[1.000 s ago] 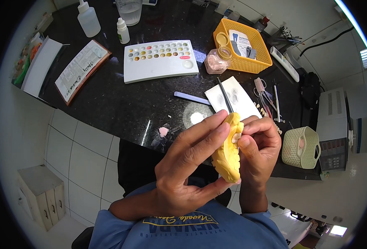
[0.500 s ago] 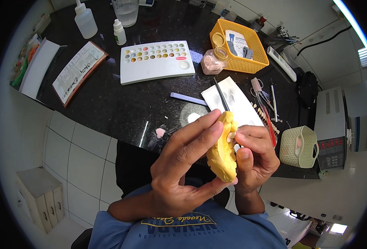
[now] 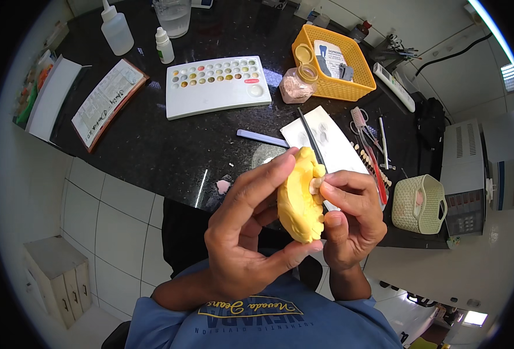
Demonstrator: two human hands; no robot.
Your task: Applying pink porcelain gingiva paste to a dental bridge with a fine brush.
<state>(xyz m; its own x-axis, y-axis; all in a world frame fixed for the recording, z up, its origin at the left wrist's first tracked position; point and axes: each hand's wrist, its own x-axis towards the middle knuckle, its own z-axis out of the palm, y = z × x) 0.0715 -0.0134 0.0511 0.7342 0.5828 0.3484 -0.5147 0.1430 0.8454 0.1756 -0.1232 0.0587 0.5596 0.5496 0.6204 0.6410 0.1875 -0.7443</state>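
My left hand (image 3: 242, 224) is closed round a yellow plaster dental model (image 3: 300, 200), fingers along its far end and thumb under its near end. The model is held up in front of my chest, tilted so its row of teeth faces right. Partway along that row sits an off-white dental crown (image 3: 315, 185). My right hand (image 3: 353, 215) is closed beside it, forefinger tip against the crown and thumb near the model's lower teeth. The fingers partly hide the crown's right side.
On the black counter (image 3: 210, 139) lie a white palette (image 3: 210, 102), a lilac strip (image 3: 261, 138), a white pad (image 3: 303, 134) with a dark brush (image 3: 310, 135), and a jar of pink powder (image 3: 297, 87). A yellow basket (image 3: 350, 90) stands behind; a cream basket (image 3: 411, 215) is at right.
Both hands have shifted slightly left with the model. The model has turned a little, showing more of its broad side, and the white bit between my right fingers no longer shows.
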